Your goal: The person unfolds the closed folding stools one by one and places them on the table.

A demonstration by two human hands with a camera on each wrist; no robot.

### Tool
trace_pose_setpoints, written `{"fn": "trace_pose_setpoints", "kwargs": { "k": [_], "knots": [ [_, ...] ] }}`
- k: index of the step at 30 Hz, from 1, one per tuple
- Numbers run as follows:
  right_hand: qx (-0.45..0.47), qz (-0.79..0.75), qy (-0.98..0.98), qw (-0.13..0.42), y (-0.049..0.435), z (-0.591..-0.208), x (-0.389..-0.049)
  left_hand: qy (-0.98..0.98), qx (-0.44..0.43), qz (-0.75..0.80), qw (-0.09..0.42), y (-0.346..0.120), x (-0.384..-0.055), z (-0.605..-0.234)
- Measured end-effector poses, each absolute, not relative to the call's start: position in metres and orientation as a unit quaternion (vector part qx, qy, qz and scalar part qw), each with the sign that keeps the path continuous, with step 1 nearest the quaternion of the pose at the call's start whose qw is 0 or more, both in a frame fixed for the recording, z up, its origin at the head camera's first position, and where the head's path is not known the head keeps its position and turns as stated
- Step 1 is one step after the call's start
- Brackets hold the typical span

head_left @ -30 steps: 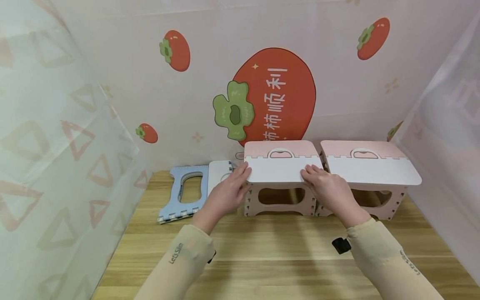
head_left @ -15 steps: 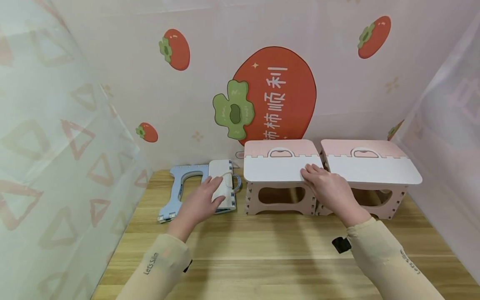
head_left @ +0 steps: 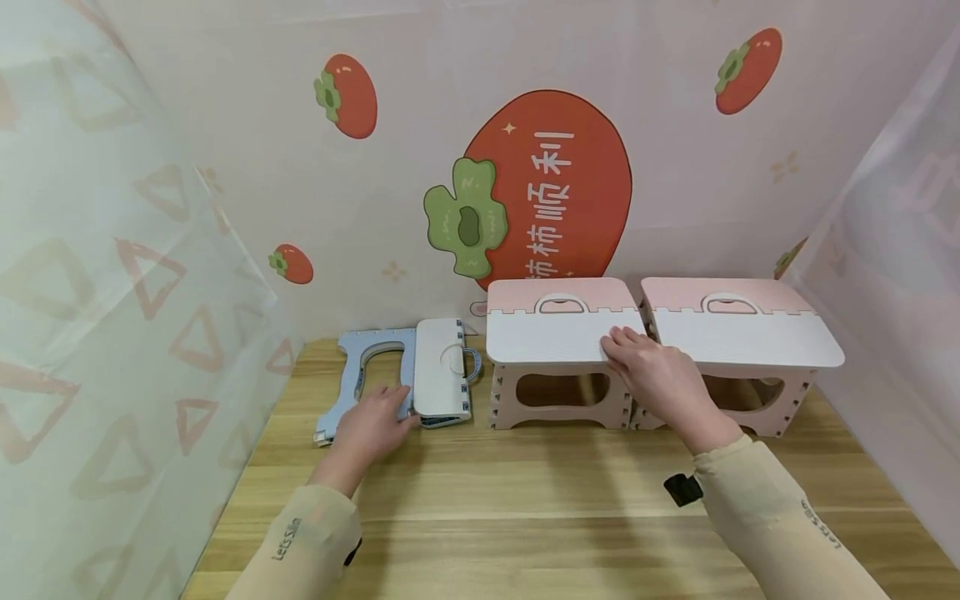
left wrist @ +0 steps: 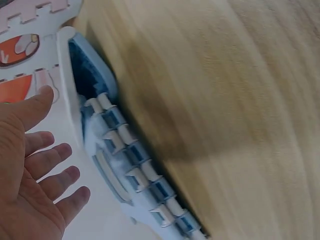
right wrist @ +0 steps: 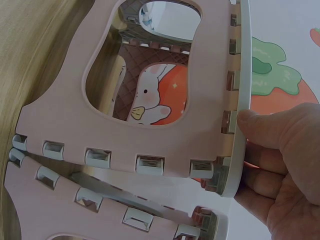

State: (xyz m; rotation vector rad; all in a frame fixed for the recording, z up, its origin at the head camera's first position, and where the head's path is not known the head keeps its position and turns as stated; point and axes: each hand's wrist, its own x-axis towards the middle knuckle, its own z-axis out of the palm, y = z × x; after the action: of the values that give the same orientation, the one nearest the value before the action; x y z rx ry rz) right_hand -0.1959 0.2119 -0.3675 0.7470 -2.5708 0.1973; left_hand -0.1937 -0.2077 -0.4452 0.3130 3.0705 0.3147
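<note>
My left hand (head_left: 372,423) is over the front of a folded blue-and-white step stool (head_left: 438,367) lying on the table at the left. In the left wrist view, the fingers (left wrist: 57,152) are spread and hold nothing, beside the stool's white panel and blue hinges. My right hand (head_left: 656,371) rests on the front right corner of an unfolded pink-and-white step stool (head_left: 558,337) in the middle. The right wrist view shows the thumb (right wrist: 255,125) at the edge of its top and the other fingers partly hidden behind that edge.
A second pink-and-white step stool (head_left: 742,337) stands unfolded close to the right of the middle one. All stand on a wood-grain table (head_left: 525,517). A printed backdrop (head_left: 555,50) with persimmons rises behind, and pale sheets hang at both sides.
My left hand has left the front left corner of the middle stool's top and moved left and down over the folded blue-and-white stool. The right hand stays on the stool's corner.
</note>
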Motion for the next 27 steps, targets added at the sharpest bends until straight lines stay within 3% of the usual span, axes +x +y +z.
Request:
{"fn": "trace_pose_setpoints", "kwargs": {
  "k": [10,27],
  "knots": [
    [0.267,0.075,-0.934,0.224,0.210,-0.366,-0.195,0.990,0.097,0.105,0.012,-0.228,-0.189,-0.470],
    [0.258,0.070,-0.939,0.217,0.210,-0.366,-0.194,0.991,0.112,0.075,-0.007,-0.235,-0.199,-0.481]
  ]
}}
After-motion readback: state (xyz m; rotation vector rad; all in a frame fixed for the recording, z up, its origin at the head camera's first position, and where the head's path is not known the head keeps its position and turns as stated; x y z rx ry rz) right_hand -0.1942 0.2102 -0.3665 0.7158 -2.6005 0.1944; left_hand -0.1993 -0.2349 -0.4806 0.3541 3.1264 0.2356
